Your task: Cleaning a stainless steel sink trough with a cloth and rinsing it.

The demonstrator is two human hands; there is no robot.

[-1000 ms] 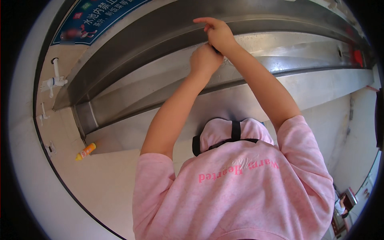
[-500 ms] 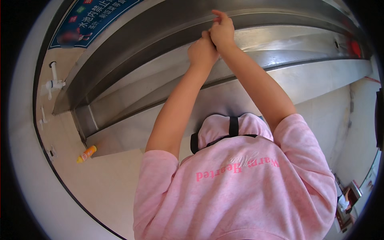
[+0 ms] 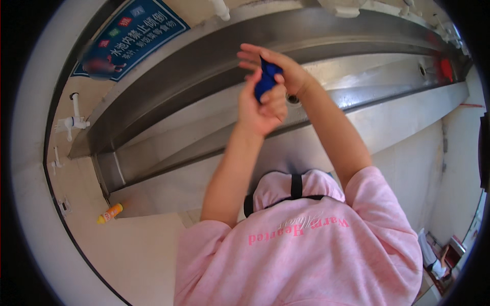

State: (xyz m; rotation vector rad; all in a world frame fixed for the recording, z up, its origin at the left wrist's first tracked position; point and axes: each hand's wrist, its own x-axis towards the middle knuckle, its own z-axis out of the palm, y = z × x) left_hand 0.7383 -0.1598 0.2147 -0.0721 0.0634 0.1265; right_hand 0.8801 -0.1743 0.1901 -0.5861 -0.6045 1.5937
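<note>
Bundle [image 3: 266,85] of deep blue, cloth-like material sits between the two hands, above a long stainless-steel trough sink [image 3: 403,115]. The left hand [image 3: 262,111] has its grip closed, fingers curled around the bundle's lower part. The right hand [image 3: 289,69] lies just above and beside it, touching the upper end; its grip is spread — fingers stretched out toward the left, rather than wrapped around the blue material. Below the right wrist, partly hidden by it, shows a round drain [image 3: 292,98]; a second drain hole [image 3: 422,70] lies farther right, near a blurred red thing [image 3: 445,69]. At the left stand a white tap [image 3: 76,122] and, lower down, a yellow-orange bottle [image 3: 109,213] by the sink's corner. A blue sign [image 3: 133,36] is at the upper left — well apart from the hands.
</note>
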